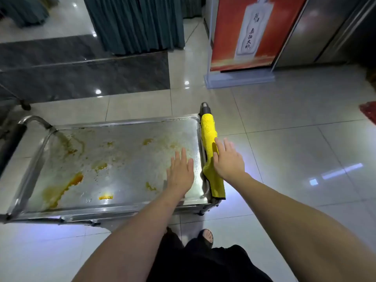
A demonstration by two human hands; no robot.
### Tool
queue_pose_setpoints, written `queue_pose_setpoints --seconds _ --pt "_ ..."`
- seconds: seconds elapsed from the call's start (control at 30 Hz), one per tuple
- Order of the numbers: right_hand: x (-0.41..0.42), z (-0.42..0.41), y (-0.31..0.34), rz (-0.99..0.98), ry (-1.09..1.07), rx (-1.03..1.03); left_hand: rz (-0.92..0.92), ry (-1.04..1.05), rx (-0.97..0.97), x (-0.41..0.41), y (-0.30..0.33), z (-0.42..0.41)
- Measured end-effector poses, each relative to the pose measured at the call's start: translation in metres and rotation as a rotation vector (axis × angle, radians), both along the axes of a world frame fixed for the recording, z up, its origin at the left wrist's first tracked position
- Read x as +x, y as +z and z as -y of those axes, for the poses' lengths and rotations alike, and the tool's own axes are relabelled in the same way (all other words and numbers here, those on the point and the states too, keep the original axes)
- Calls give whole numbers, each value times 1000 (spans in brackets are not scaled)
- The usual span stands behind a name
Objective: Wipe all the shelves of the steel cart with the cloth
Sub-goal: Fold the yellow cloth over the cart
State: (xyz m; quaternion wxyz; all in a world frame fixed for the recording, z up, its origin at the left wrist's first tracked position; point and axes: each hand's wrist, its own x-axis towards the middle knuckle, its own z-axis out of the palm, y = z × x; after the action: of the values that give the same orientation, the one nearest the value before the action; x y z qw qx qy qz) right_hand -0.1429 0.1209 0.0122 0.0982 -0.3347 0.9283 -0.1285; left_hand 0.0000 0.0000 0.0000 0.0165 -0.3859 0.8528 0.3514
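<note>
Yellow cloth [210,143] is hanging draped over the handle rail [204,106] at the right end of the steel cart [30,176], one cloth in all. One right hand [228,159] is lying on it with fingers straight and spread, not yet gripping; one left hand [180,171] is hovering flat over the top shelf [122,151], holding nothing. Roughly six orange stains [76,180] are showing there. Dragging the cloth carelessly is likely to smear the wet patches, or drop it onto the floor [295,139]. Lower shelves are hidden.
</note>
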Motion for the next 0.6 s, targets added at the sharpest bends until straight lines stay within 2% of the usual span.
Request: queue_pose_setpoints --seconds 0.1,0.23,0.43,0.6 --pt "-8 -1 3 53 -27 -46 -46 62 137 -17 -3 -1" --pt "-16 5 -1 259 -129 -191 -66 178 398 -41 -4 -5" --pt "-32 7 -7 480 -250 -233 -83 286 501 -70 -12 3" --pt "-45 17 -22 613 -323 -287 -128 298 687 -83 -25 12"
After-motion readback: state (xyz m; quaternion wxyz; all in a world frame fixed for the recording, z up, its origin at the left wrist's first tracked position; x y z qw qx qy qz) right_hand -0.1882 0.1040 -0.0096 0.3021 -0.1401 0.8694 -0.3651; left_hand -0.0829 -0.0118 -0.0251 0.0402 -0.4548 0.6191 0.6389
